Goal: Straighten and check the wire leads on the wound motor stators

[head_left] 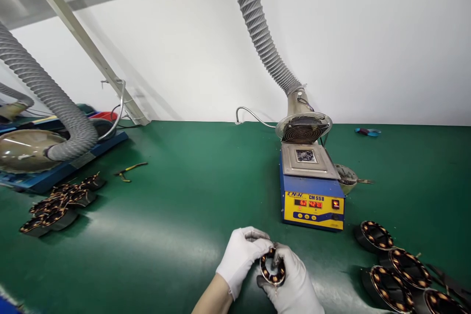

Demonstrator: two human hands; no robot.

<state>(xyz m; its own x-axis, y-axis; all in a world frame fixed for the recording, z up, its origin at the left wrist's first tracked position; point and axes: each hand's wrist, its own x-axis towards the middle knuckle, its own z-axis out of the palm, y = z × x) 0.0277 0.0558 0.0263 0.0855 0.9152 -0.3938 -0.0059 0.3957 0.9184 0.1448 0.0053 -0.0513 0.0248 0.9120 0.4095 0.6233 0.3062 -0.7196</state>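
Note:
Between my two white-gloved hands, low in the middle of the head view, is a ring-shaped motor stator (273, 269) with copper windings and a dark body. My right hand (292, 279) is closed around its right side, the fingertips dark with dirt. My left hand (245, 255) pinches at the ring's upper left edge; whether a thin wire sits between its fingertips I cannot make out. A short thin lead hangs from the ring's lower edge. Just beyond my hands stands a blue and yellow solder pot (312, 201) with a lit red display.
Several wound stators (390, 287) lie at the lower right, and another group (62, 203) at the left. Cutters (130, 170) lie near the left group. A fume hood on a grey hose (263, 29) hangs over the solder pot. Beside the pot is a bowl (346, 176) with a tool.

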